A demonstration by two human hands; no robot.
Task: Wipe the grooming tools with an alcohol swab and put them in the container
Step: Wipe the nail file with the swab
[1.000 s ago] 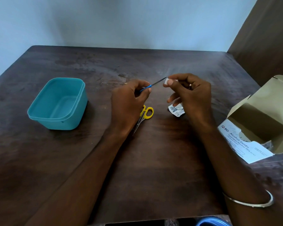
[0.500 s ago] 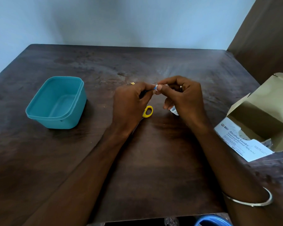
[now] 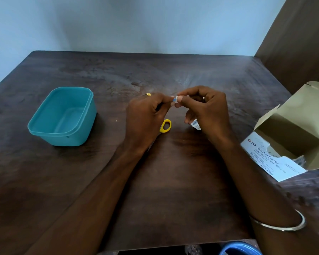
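My left hand [image 3: 145, 118] grips a thin grooming tool with a blue handle [image 3: 172, 100]; only a sliver of blue shows between the fingertips. My right hand [image 3: 206, 111] pinches a white alcohol swab [image 3: 176, 98] around that tool, right against my left fingertips. Yellow-handled scissors [image 3: 165, 126] lie on the table under my left hand, mostly hidden. The teal container [image 3: 63, 116] stands empty at the left.
A torn swab wrapper [image 3: 195, 125] lies below my right hand. An open cardboard box of alcohol swabs [image 3: 291, 137] sits at the right edge of the dark wooden table [image 3: 173, 181]. A blue object [image 3: 239, 249] shows below the table's front edge.
My right hand slid the swab along the tool's metal shaft toward my left hand; the shaft, visible a second ago, is now covered. Both hands now meet.
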